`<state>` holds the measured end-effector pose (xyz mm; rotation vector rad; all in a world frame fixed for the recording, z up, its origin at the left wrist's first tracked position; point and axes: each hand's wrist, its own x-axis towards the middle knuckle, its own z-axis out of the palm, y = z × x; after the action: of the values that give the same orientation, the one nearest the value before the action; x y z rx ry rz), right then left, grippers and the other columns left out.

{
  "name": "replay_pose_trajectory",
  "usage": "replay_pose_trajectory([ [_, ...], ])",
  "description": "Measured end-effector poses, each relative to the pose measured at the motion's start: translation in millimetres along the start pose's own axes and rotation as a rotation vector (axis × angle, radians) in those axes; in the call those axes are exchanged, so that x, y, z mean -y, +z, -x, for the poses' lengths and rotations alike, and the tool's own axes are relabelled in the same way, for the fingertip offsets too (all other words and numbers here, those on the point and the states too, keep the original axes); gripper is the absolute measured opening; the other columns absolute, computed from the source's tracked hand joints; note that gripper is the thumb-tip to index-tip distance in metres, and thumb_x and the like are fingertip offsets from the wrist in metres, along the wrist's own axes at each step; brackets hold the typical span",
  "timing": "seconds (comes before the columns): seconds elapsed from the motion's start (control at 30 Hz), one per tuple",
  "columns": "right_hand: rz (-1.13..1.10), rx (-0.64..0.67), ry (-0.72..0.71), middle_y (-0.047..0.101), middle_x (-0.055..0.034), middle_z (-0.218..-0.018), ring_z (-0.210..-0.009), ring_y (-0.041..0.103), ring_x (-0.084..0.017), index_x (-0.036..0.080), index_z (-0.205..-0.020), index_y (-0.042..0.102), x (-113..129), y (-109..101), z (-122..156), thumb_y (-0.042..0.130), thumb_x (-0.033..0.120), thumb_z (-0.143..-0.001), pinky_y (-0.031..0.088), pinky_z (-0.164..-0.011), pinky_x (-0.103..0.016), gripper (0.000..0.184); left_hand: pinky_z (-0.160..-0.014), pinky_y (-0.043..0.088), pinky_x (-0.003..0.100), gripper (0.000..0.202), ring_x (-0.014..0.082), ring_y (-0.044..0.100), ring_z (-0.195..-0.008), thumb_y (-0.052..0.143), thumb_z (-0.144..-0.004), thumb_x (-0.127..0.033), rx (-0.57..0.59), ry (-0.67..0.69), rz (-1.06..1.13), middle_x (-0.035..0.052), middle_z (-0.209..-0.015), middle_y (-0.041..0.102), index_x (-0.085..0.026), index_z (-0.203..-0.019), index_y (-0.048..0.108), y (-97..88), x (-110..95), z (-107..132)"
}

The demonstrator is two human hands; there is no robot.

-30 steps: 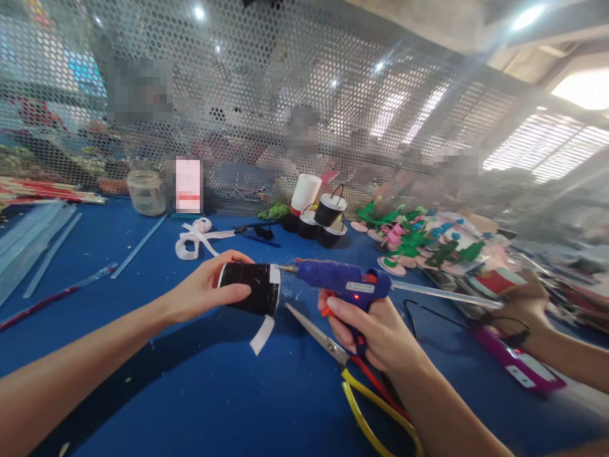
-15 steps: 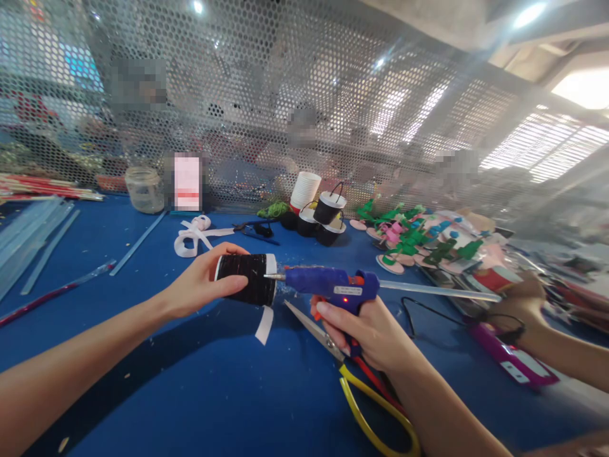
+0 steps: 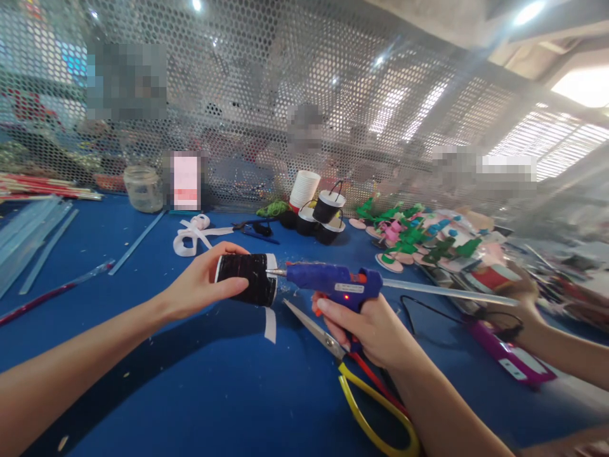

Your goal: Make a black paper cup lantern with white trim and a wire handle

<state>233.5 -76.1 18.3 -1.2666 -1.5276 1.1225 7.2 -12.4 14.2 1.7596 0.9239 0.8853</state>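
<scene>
My left hand (image 3: 200, 285) grips a black cup with a white rim (image 3: 250, 279), held on its side above the blue table (image 3: 214, 387). A white strip (image 3: 269, 325) hangs down from the cup's rim. My right hand (image 3: 371, 327) is closed round the handle of a blue glue gun (image 3: 333, 279). A finger lies on its orange trigger. The gun's metal tip touches the cup's white rim. A clear glue stick (image 3: 447, 293) sticks out of the back of the gun.
Scissors with yellow and red handles (image 3: 352, 374) lie under my right hand. Black cups (image 3: 323, 219), a white cup stack (image 3: 304, 189), white ribbon (image 3: 195, 231), a jar (image 3: 143, 188) and green-pink decorations (image 3: 409, 238) sit farther back. Another person's hand (image 3: 518, 308) rests at the right by a purple device (image 3: 509, 358).
The cup and the glue gun have shifted slightly left and up, and the gun's tip now meets the cup's rim. The white strip hangs straighter.
</scene>
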Motion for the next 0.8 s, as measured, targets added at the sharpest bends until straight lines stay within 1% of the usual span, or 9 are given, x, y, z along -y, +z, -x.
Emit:
replay_pose_trajectory([
  [0.17,-0.001,0.009,-0.002,0.039,0.0086,-0.035,-0.03,0.032,-0.005,0.015,-0.071,0.052,0.3,1.1,2.8,0.054,0.037,-0.073,0.028,-0.033,-0.018,0.023,-0.061,0.045,0.026,0.035,0.0157,0.056,-0.074,0.059,-0.065,-0.038,-0.01,-0.037,0.068,0.0004,-0.081,0.058,-0.019,-0.091,0.047,-0.2,2.2,-0.7],
  [0.3,-0.053,-0.022,-0.022,0.039,0.009,-0.035,-0.03,0.031,-0.004,0.015,-0.07,0.05,1.0,1.0,1.9,0.054,0.037,-0.074,0.026,-0.032,-0.018,0.022,-0.063,0.045,0.025,0.036,0.014,0.054,-0.072,0.06,-0.064,-0.036,-0.002,-0.012,0.017,-0.0009,-0.079,0.057,-0.019,-0.093,0.047,-0.8,1.3,0.0],
  [0.43,-0.039,-0.011,0.0,0.04,0.0091,-0.035,-0.03,0.033,-0.004,0.016,-0.069,0.05,0.6,1.9,0.0,0.055,0.036,-0.074,0.027,-0.033,-0.018,0.022,-0.066,0.045,0.026,0.035,0.0148,0.053,-0.075,0.059,-0.064,-0.035,-0.008,0.012,-0.002,-0.0002,-0.082,0.057,-0.018,-0.093,0.047,0.1,-0.1,0.6],
  [0.6,-0.019,0.025,-0.008,0.039,0.0083,-0.035,-0.031,0.033,-0.005,0.015,-0.07,0.052,1.0,2.8,1.0,0.054,0.038,-0.074,0.029,-0.033,-0.019,0.024,-0.063,0.045,0.026,0.036,0.0153,0.055,-0.075,0.06,-0.064,-0.036,0.001,-0.061,0.135,0.0006,-0.083,0.057,-0.019,-0.092,0.046,1.0,3.3,0.4],
  [0.7,-0.036,0.01,-0.012,0.039,0.008,-0.036,-0.031,0.033,-0.005,0.015,-0.072,0.053,2.1,1.9,2.7,0.055,0.038,-0.073,0.028,-0.033,-0.019,0.024,-0.06,0.044,0.025,0.038,0.0146,0.054,-0.072,0.061,-0.064,-0.038,0.012,-0.082,0.192,0.0006,-0.082,0.056,-0.019,-0.093,0.046,0.3,7.7,0.0],
  [0.8,-0.015,-0.031,-0.019,0.041,0.0072,-0.036,-0.031,0.035,-0.006,0.014,-0.075,0.055,2.4,-0.8,3.6,0.055,0.039,-0.072,0.031,-0.033,-0.021,0.025,-0.056,0.043,0.023,0.038,0.0128,0.053,-0.067,0.06,-0.066,-0.039,0.012,-0.102,0.201,-0.0005,-0.079,0.055,-0.02,-0.095,0.045,-0.2,9.9,-0.3],
])
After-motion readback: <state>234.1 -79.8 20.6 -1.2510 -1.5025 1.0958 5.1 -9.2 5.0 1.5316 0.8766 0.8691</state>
